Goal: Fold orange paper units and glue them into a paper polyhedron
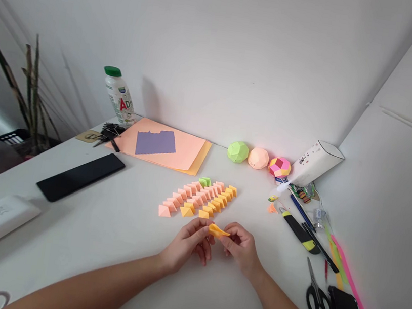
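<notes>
1. The left hand (pixel 188 244) and the right hand (pixel 241 249) are pinching one orange paper piece (pixel 218 231) between their fingertips, just above the white table (pixel 101 242), near its front middle.
2. Just beyond, folded pieces (pixel 200 197) are lying in slanted rows: pink and orange, too crowded to count, plus two green.
3. Three paper balls (pixel 258 158) are sitting against the wall, and one pair of scissors (pixel 319 293) is lying at the cluttered right edge.
4. Bare tabletop is stretching left to one black phone (pixel 80 176).
</notes>
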`<state>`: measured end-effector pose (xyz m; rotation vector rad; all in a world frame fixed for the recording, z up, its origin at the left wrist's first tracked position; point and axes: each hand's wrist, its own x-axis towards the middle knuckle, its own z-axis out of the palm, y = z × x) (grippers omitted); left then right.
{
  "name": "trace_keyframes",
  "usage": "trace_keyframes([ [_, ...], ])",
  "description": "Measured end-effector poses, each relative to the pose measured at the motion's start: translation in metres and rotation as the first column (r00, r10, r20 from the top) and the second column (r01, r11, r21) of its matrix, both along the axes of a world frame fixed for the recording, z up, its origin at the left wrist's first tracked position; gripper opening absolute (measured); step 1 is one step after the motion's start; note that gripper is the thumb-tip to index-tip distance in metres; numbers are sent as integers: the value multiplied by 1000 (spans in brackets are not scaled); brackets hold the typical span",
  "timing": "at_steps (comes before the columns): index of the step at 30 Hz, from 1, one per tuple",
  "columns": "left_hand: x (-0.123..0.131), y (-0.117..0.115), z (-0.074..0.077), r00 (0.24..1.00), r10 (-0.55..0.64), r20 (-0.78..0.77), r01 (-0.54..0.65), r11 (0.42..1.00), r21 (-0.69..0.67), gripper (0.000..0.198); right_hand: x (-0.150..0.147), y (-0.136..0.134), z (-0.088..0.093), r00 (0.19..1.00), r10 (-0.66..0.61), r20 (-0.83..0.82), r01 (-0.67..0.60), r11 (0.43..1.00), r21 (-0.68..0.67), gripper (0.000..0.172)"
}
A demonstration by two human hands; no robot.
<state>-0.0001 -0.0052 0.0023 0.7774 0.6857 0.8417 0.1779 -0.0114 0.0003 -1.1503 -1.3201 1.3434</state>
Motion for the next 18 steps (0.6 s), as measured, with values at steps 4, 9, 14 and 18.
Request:
trace_keyframes([
  [4,0,2,-1,999,-27,34,27,1000,-7,23,0,0,1,1000,21,14,-21,1000,-4,20],
  [9,-1,3,1,999,-39,36,40,998,-38,22,0,0,1,998,57,10,-57,998,2,19],
  [14,-1,5,1,999,-37,-14,37,999,-35,18,-1,-1,7,987,153,-53,-154,988,-15,21],
  [18,2,2,-2,992,-35,-120,40,998,40,22,1,-3,15,982,186,-41,-189,980,-64,28],
])
